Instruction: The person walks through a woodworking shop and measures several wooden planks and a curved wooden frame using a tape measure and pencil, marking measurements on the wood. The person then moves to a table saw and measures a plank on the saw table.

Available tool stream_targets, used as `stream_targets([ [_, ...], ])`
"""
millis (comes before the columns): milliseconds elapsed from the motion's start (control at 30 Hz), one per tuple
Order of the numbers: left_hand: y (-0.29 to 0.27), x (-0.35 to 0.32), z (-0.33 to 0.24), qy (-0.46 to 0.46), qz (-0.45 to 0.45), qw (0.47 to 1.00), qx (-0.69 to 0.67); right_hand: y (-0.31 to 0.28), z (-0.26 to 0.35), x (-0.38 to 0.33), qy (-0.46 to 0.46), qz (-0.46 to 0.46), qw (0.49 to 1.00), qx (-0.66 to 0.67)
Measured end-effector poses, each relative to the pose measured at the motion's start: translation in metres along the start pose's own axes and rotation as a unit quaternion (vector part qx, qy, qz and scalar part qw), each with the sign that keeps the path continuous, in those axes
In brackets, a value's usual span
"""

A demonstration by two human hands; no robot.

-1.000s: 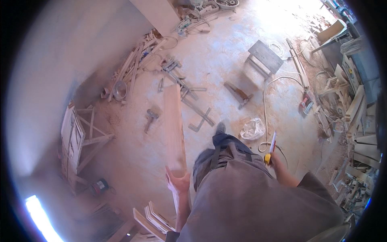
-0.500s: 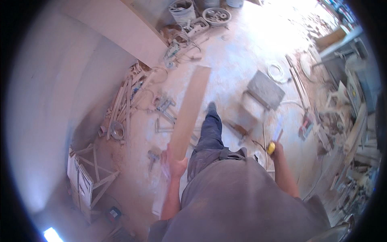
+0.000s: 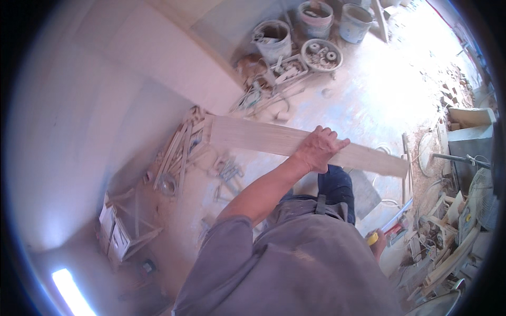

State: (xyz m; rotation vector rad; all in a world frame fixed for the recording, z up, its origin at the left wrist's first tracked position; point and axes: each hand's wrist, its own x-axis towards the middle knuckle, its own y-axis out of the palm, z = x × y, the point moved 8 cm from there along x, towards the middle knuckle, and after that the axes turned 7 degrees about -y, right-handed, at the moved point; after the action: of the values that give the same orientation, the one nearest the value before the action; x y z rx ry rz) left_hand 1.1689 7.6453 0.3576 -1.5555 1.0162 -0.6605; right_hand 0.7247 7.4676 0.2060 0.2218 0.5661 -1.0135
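Observation:
A long flat wooden board (image 3: 253, 135) lies across the view in front of me, running from the left wall side to the right. My left hand (image 3: 320, 149) grips it over its upper edge right of its middle, arm stretched forward, with the fingertips lying over the top. Low by my right side, my right hand (image 3: 380, 247) is closed around a yellow tape measure (image 3: 372, 238); only part of that hand shows beside my shirt.
Buckets (image 3: 274, 45) and a round basin (image 3: 322, 56) of parts stand at the far wall. Wood strips (image 3: 174, 150) and clamps (image 3: 229, 174) lie to the left, near a small wooden frame (image 3: 129, 231). A grey block (image 3: 366, 195) lies beyond my leg. Scrap wood (image 3: 445, 226) piles up at the right.
The board has swung from pointing ahead on my left to lying crosswise before me, carried by my left hand. My right hand with the tape measure has drawn back nearer my body.

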Motion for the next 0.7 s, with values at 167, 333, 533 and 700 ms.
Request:
stream_targets([
  [167,-0.011,0.177,-0.03,0.134,-0.009,0.991,-0.01,0.056,0.185,0.185,-0.167,-0.029,0.985,-0.033],
  [333,-0.04,0.318,-0.081,0.248,0.017,0.969,-0.007,0.11,0.372,0.303,-0.236,0.05,0.951,-0.193],
  [533,-0.095,0.468,-0.125,0.347,0.093,0.933,0.006,0.106,0.427,0.415,-0.073,0.195,0.961,-0.181],
  [700,-0.1,0.605,-0.166,0.414,0.207,0.884,0.066,0.075,0.438,0.498,0.047,0.1,0.994,-0.027],
])
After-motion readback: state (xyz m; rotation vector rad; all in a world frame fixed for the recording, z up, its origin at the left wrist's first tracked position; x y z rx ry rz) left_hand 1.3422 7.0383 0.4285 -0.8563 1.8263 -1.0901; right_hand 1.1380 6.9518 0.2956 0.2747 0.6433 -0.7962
